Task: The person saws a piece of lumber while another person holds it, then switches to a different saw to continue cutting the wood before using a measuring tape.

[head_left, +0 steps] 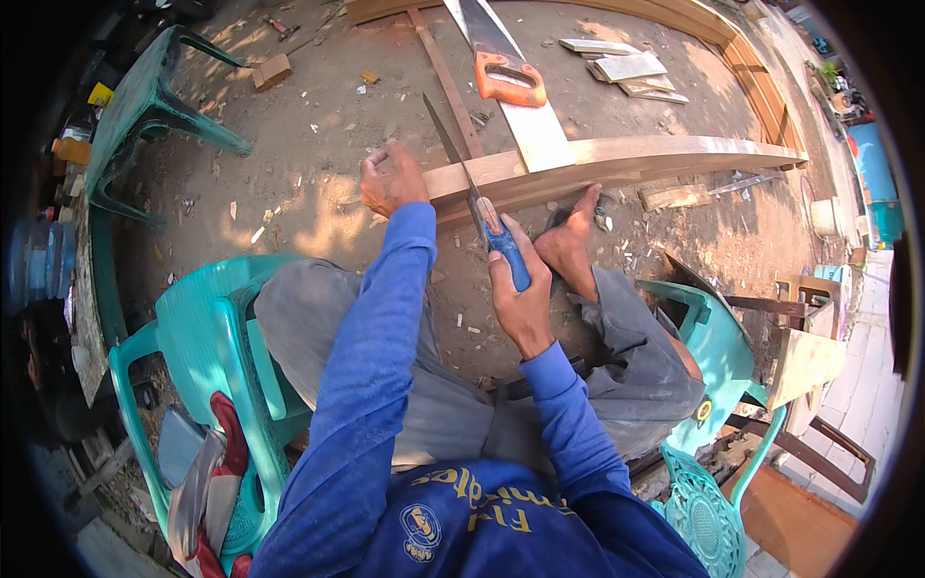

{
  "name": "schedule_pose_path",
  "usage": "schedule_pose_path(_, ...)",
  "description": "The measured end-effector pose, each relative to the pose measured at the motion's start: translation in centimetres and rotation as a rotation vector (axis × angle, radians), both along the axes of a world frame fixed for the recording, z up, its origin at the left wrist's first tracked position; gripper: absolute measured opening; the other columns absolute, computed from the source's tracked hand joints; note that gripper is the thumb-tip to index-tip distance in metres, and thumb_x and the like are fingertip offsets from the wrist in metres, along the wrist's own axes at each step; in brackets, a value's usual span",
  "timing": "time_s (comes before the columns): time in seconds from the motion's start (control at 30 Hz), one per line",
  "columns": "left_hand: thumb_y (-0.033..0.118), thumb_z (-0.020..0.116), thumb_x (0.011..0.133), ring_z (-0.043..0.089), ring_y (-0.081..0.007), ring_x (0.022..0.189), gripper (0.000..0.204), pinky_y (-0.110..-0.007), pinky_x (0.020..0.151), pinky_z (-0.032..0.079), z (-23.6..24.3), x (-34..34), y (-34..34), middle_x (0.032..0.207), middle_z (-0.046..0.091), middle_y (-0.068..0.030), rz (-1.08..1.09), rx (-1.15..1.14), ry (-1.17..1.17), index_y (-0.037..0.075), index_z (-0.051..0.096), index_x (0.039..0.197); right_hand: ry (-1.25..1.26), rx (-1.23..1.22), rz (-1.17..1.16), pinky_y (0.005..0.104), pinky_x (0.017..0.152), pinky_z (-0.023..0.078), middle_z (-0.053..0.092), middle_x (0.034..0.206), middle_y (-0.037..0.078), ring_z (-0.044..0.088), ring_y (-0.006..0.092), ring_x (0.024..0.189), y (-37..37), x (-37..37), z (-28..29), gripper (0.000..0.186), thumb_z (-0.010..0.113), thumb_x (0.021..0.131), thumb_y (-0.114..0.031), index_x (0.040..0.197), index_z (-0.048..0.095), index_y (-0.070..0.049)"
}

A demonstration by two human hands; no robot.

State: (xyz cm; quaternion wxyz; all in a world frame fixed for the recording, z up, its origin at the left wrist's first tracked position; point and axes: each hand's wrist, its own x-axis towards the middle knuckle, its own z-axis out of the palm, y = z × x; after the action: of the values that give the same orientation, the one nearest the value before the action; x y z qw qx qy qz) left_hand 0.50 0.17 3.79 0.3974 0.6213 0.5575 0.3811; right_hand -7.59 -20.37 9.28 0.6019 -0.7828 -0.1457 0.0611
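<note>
My right hand (520, 289) is closed around the blue handle of a long narrow-bladed tool (449, 143). Its dark blade points away and to the left, crossing the near beam close to its left end; whether the edge has teeth is too small to tell. At that end of the pale wooden beam (617, 159), my left hand (393, 183) has its fingers curled, gripping the wood, with the fingertips partly hidden. An orange-handled handsaw (511, 79) lies on a white board (536, 135), whose near end rests on the beam. My bare foot (573, 241) is against the beam's near side.
Wood offcuts (636, 72) lie on the dirt ground at the back right. A long curved timber (742, 58) runs behind them. Green plastic chairs (207, 318) stand at left, with another green chair (708, 376) at right. A wood block (273, 72) is at the far left.
</note>
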Motion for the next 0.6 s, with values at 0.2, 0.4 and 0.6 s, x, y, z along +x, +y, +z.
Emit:
schedule_pose_path(0.2, 0.041, 0.068, 0.081, 0.071, -0.0364, 0.078, 0.041, -0.047, 0.077, 0.054, -1.0, -0.7, 0.9, 0.075, 0.071, -0.0214, 0.038, -0.007, 0.015, 0.001, 0.073, 0.087, 0.095, -0.172, 0.027, 0.0326, 0.079, 0.054, 0.071, 0.109, 0.024, 0.071, 0.0205, 0.086, -9.1, -10.3, 5.9, 0.052, 0.06, 0.09, -0.01, 0.14, 0.052, 0.002)
schedule_pose_path(0.4, 0.042, 0.069, 0.081, 0.069, -0.0333, 0.076, 0.042, -0.044, 0.077, 0.053, -0.1, -0.1, -0.5, 0.073, 0.071, -0.0186, 0.004, -0.064, -0.031, 0.0, 0.071, 0.086, 0.014, -0.087, 0.008, 0.0348, 0.083, 0.053, 0.07, 0.113, 0.025, 0.071, 0.0216, 0.095, -4.3, -4.8, 2.6, 0.051, 0.059, 0.091, -0.008, 0.14, 0.053, 0.001)
schedule_pose_path(0.6, 0.041, 0.069, 0.083, 0.069, -0.0322, 0.071, 0.041, -0.045, 0.071, 0.053, -1.0, -0.3, 1.9, 0.071, 0.07, -0.019, 0.031, 0.013, -0.041, 0.0, 0.071, 0.087, 0.081, -0.049, 0.023, 0.0365, 0.086, 0.054, 0.069, 0.115, 0.025, 0.072, 0.0286, 0.098, -1.9, -2.5, 2.1, 0.051, 0.06, 0.09, -0.009, 0.139, 0.054, -0.001)
